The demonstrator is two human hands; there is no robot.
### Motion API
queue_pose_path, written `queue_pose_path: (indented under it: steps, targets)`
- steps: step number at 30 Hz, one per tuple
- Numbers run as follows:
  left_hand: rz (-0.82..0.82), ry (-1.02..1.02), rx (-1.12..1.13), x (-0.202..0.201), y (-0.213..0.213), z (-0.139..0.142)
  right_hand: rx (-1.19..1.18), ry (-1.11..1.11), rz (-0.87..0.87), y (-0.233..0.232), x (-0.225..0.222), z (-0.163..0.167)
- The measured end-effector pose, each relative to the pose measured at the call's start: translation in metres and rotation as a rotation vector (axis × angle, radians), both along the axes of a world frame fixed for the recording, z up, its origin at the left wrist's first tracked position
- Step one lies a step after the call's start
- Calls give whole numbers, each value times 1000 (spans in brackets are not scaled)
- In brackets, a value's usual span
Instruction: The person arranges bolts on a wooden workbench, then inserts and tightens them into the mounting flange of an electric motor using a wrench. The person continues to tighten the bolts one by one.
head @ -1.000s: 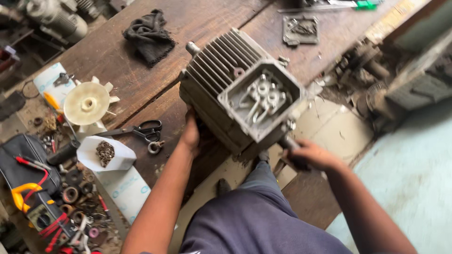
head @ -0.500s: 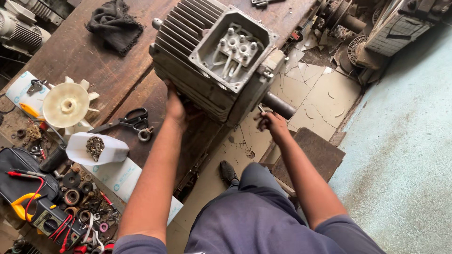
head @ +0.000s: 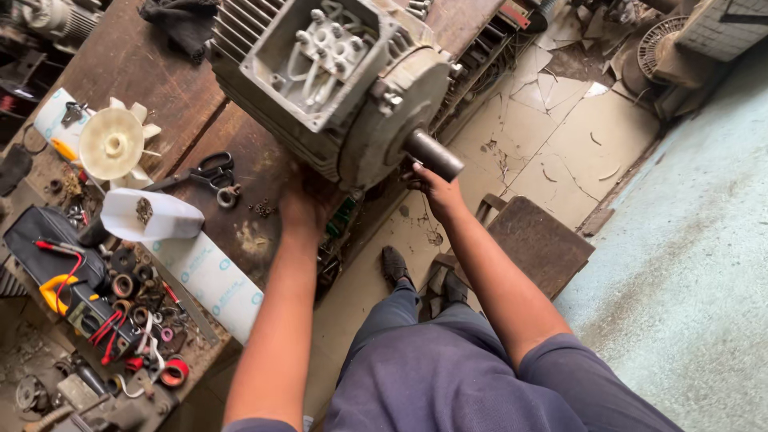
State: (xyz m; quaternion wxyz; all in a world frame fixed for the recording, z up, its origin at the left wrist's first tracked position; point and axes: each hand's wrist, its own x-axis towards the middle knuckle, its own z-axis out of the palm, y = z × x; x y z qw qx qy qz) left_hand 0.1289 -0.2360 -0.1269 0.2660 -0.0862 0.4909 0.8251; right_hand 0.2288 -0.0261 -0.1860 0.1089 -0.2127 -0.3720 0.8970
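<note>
A large grey electric motor (head: 336,80) rests at the edge of a worn wooden workbench (head: 144,72), tipped so that its shaft end hangs out past the bench edge. Its body is ribbed with cooling fins along the sides. On top, an open square terminal box shows pale metal posts and links inside. The round, dusty end plate faces the viewer, with a dark, stubby steel shaft (head: 434,154) jutting out, slanting down to the right. The left hand (head: 300,206) presses against the underside of the motor body, near the bench edge. The right hand (head: 433,184) touches the motor just under the shaft.
</note>
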Motion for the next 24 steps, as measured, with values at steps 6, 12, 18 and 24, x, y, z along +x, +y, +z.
queue_pose_path:
  steps: [6, 12, 18, 24]
  targets:
    - [-59, -172, -219, 59, 35, -14, 111, 188, 71, 25, 10, 12]
    - [-226, -98, -408, 76, 62, 2, 126, 113, 92, 28, 13, 8]
    - [-248, -99, -484, 79, 69, 8, 530, 171, 18, 30, 16, 4]
    - [-244, -116, -535, 72, 73, -4, 696, 159, 74, 38, 15, 18]
